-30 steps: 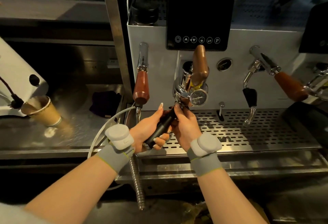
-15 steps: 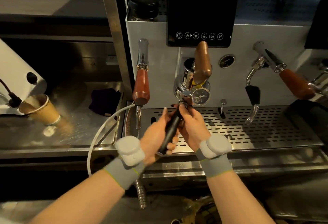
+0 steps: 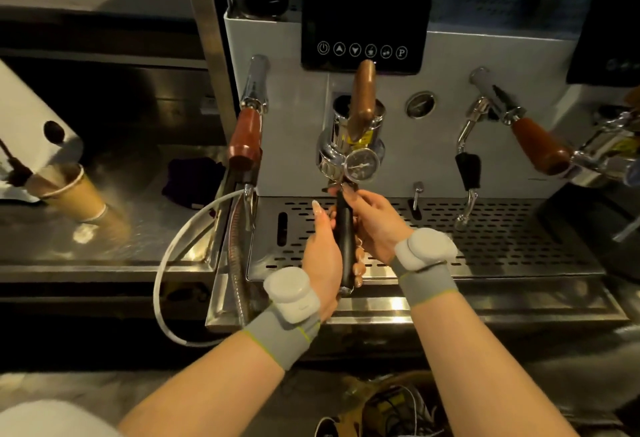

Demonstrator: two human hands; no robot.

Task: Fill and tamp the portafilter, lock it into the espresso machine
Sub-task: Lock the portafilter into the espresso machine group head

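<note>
The portafilter's black handle (image 3: 346, 239) points straight toward me from under the chrome group head (image 3: 341, 156) of the white espresso machine (image 3: 284, 145). Its basket end is hidden up in the group head. My left hand (image 3: 323, 256) wraps the handle from the left, fingers curled under it. My right hand (image 3: 375, 225) grips the handle's upper part from the right, close to the group head. A round pressure gauge (image 3: 362, 165) sits just above my right fingers.
A perforated steel drip tray (image 3: 485, 228) lies under my hands. Wooden-handled levers (image 3: 244, 138) stand at left, and a second one (image 3: 540, 145) at right, with a steam wand (image 3: 467, 194). A paper cup (image 3: 69, 194) sits under a white grinder (image 3: 24, 138). A white hose (image 3: 173, 253) loops left.
The handle has swung from pointing lower left round to pointing straight at me, both hands turning with it. The view has moved closer to the machine.
</note>
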